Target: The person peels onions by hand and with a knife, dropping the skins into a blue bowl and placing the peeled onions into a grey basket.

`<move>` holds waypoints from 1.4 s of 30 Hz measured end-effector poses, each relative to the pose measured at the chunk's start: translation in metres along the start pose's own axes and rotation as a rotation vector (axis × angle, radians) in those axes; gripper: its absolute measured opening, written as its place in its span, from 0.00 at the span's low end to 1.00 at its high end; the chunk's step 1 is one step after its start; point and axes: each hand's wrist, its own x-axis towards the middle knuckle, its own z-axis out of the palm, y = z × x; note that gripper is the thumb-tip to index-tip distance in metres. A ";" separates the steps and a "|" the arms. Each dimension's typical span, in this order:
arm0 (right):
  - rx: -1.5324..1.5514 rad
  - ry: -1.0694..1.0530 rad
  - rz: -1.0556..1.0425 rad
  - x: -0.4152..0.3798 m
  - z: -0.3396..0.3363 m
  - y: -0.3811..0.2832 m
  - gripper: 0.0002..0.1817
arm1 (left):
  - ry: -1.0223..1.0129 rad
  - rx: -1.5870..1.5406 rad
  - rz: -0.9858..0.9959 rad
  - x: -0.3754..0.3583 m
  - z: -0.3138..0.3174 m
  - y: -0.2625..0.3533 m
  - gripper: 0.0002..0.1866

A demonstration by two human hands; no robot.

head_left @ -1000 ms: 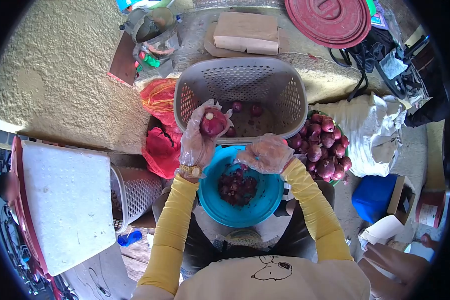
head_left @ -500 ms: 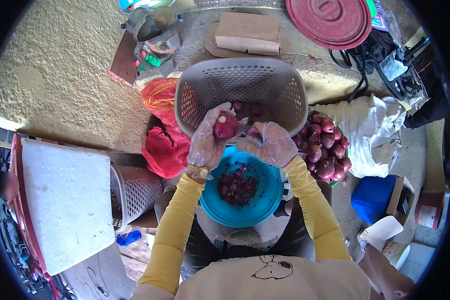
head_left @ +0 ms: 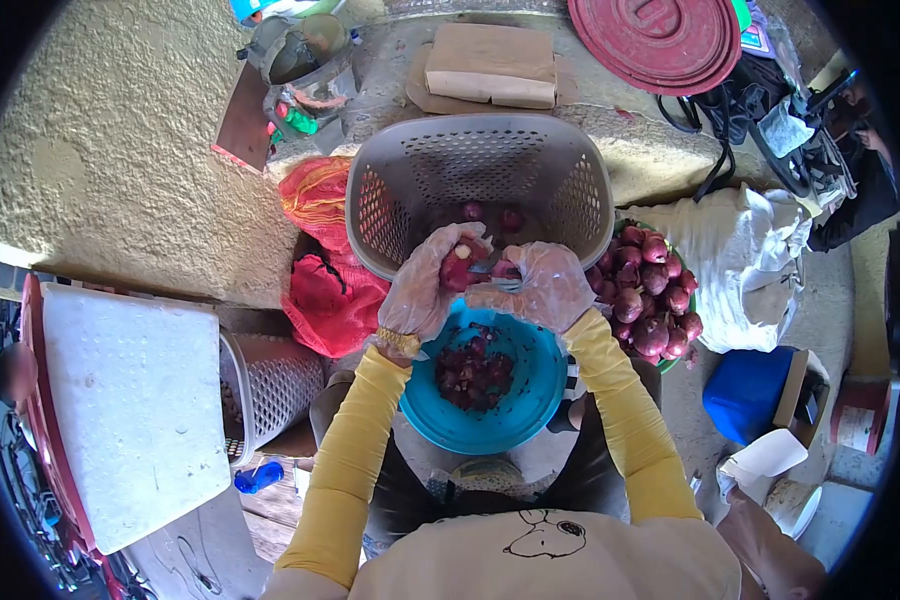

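My left hand (head_left: 422, 288), in a clear plastic glove, is closed around a red onion (head_left: 459, 272) with a pale cut spot on top. Against that onion my right hand (head_left: 550, 285), gloved likewise, grips a small knife (head_left: 484, 267); its handle is hidden by the fingers. Both hands are above the far rim of a blue basin (head_left: 420, 410), which holds dark red onion skins and trimmings (head_left: 473, 375). Just beyond them stands a grey-brown plastic basket (head_left: 480, 150) with a few peeled onions (head_left: 511, 219) inside.
Right of the basket, unpeeled red onions (head_left: 653, 280) are heaped beside a white sack (head_left: 745, 270). A red mesh bag (head_left: 330, 300) lies on the left, near a white foam lid (head_left: 130, 400) and a perforated bin (head_left: 280, 385). Part of another person shows at far right (head_left: 860, 210).
The onion in my left hand has turned and shifted slightly right and down, closer to the knife. The knife blade now lies against the onion's side.
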 end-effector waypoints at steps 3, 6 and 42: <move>-0.008 0.035 -0.015 -0.002 0.002 0.000 0.45 | -0.047 -0.023 -0.074 0.000 -0.003 0.004 0.23; -0.029 0.073 -0.031 -0.003 0.002 0.002 0.45 | -0.040 -0.108 -0.075 0.001 -0.004 0.000 0.23; -0.063 0.174 -0.230 -0.004 0.002 0.007 0.36 | 0.075 -0.127 -0.079 0.005 -0.001 -0.014 0.24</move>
